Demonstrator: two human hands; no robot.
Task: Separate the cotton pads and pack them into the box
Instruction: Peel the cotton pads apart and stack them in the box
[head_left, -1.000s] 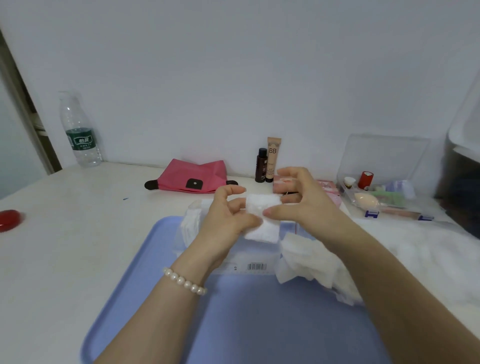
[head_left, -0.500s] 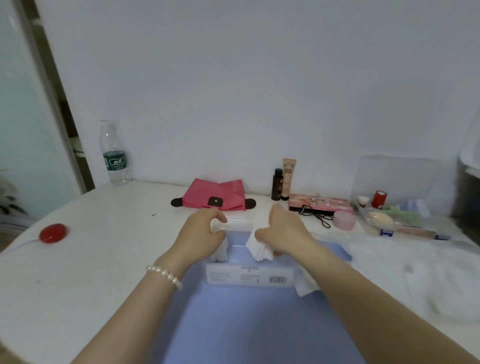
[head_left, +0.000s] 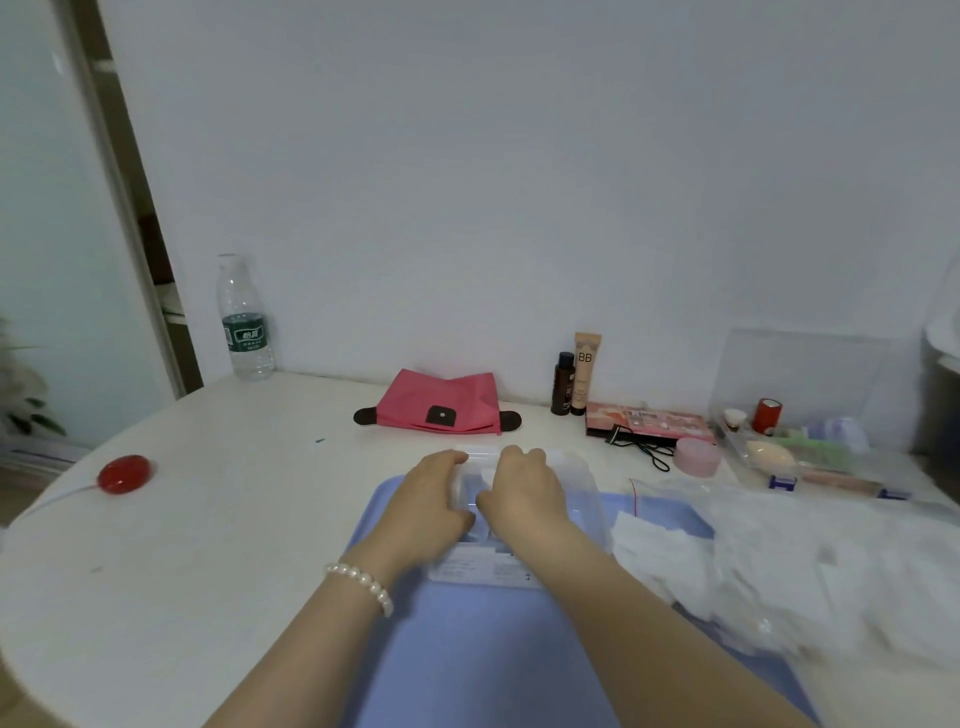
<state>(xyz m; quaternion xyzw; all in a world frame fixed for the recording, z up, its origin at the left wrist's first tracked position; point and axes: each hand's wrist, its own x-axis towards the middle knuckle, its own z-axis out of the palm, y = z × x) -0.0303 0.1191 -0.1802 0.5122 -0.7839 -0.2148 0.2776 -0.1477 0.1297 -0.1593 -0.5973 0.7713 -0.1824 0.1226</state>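
On the pale blue plastic tray (head_left: 467, 665) near the table edge stands the small clear plastic box (head_left: 582, 488), and both hands are lowered into it from above. The left hand (head_left: 431, 506), with a white pearl bracelet (head_left: 363, 584) on the wrist, lies over the left half of the box with its fingers bent down over the far rim. The right hand (head_left: 524, 501) is just beside it, touching it, knuckles up and fingers curled downward. I think they press the white cotton pads (head_left: 488, 475) down so that these sit flat and leave room for more; only a small white piece shows between the hands. Whether the fingers pinch the pads or only push them I cannot tell, because the backs of the hands hide the fingertips.

The box sits on the tray, probably to keep the work in one place, close to the body. At the right, partly on the tray, lies a loose heap of white cotton sheets (head_left: 660, 540) with a crumpled clear plastic bag (head_left: 831, 561); it is near the right hand, so this hand can fetch the next piece easily. Much cotton is not yet packed, so I judge the task is far from finished.
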